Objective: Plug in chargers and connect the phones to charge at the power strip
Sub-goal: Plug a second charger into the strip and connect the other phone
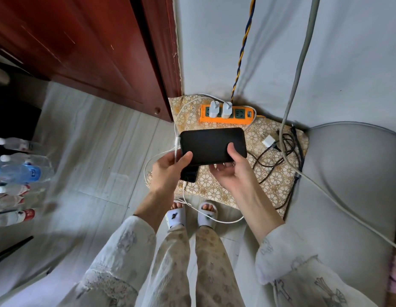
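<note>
An orange power strip (241, 120) lies on a flowered cushion (272, 171), with two white chargers (220, 109) plugged into it. I hold a black phone (211, 144) flat above the cushion. My left hand (168, 171) grips its left end, where a white cable (176, 142) meets the phone. My right hand (231, 169) holds its right end, thumb on the screen. A second dark phone (189, 173) lies on the cushion under my left hand, with a white cable (192, 206) running from it. A loose white charger (268, 141) with a black cable (290, 156) rests on the cushion's right side.
A red wooden cabinet (93, 52) stands at the upper left. Several water bottles (17, 171) lie on the floor at left. A grey seat (352, 173) is at right, crossed by a grey cable (296, 80). A blue-and-yellow twisted cord (243, 47) runs up the wall. My slippered feet (192, 214) stand below the cushion.
</note>
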`<state>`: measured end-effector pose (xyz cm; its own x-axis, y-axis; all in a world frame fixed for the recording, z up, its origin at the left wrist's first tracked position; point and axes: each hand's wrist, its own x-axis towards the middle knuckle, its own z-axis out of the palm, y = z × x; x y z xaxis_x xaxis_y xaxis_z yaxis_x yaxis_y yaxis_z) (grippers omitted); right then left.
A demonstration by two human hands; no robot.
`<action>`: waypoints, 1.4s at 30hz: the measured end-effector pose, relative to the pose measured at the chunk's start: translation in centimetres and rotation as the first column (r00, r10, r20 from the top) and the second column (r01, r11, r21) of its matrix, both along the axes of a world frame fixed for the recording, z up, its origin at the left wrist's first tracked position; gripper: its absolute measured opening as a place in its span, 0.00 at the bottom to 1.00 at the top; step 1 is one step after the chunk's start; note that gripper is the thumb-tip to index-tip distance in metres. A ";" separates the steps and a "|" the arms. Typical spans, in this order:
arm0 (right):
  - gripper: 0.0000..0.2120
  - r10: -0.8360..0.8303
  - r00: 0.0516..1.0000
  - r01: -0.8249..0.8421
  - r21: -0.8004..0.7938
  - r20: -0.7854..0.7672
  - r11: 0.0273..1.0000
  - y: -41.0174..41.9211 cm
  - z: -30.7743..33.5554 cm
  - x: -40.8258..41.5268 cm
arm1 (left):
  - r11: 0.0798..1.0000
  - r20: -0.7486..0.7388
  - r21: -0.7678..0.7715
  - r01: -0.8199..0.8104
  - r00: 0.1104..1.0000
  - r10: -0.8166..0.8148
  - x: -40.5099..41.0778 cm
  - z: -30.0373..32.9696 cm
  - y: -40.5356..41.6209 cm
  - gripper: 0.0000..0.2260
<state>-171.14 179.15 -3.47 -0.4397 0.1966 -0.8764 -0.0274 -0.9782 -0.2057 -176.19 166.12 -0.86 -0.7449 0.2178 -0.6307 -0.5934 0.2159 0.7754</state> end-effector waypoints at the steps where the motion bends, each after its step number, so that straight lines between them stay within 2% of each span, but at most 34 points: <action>1: 0.03 -0.010 1.000 0.010 0.028 0.008 1.000 0.3 0.1 -0.1 | 0.997 -0.042 -0.050 0.066 0.997 -0.068 -0.1 0.0 0.0 0.11; 3: 0.04 -0.042 0.998 0.039 0.064 0.036 0.997 1.3 0.3 -0.2 | 0.985 -0.075 -0.132 0.111 0.990 -0.122 -0.2 0.0 -0.2 0.12; 5: 0.05 -0.065 0.997 0.061 0.082 0.048 0.995 2.3 0.5 -0.1 | 0.984 -0.117 -0.159 0.085 0.988 -0.104 -0.4 -0.2 -0.7 0.12; 10: 0.06 -0.042 0.999 0.042 0.111 -0.007 0.993 3.8 0.5 0.0 | 0.985 -0.148 -0.015 0.170 0.974 -0.170 -0.6 0.0 -1.7 0.11; 13: 0.05 -0.021 0.999 0.027 0.134 -0.045 0.991 3.8 0.7 -0.4 | 0.960 -0.177 0.021 0.280 0.946 -0.272 -0.9 0.5 -1.4 0.12; 17: 0.06 0.029 0.993 -0.011 0.159 -0.113 0.987 3.5 1.0 -0.7 | 0.938 -0.188 0.023 0.345 0.923 -0.335 -1.1 1.1 -1.3 0.14; 22: 0.07 0.078 0.985 -0.049 0.179 -0.155 0.983 3.3 1.3 -0.9 | 0.942 -0.177 0.018 0.335 0.928 -0.327 -0.8 1.1 -1.2 0.16; 27: 0.08 0.064 0.990 -0.042 0.172 -0.123 0.984 3.6 1.1 -0.9 | 0.949 -0.185 0.023 0.314 0.934 -0.305 -0.7 1.3 -1.4 0.15; 34: 0.08 0.084 0.989 -0.059 0.194 -0.121 0.979 3.4 0.6 -0.7 | 0.927 -0.224 -0.130 0.353 0.900 -0.374 -1.0 1.5 -1.0 0.15; 38: 0.07 0.143 0.982 -0.112 0.235 -0.120 0.965 3.5 0.5 -0.6 | 0.865 -0.275 -0.319 0.388 0.835 -0.476 -1.2 1.1 -1.2 0.17; 42: 0.08 0.176 0.979 -0.145 0.262 -0.099 0.954 3.6 0.7 -0.7 | 0.831 -0.315 -0.413 0.373 0.798 -0.515 -1.5 1.0 -1.2 0.17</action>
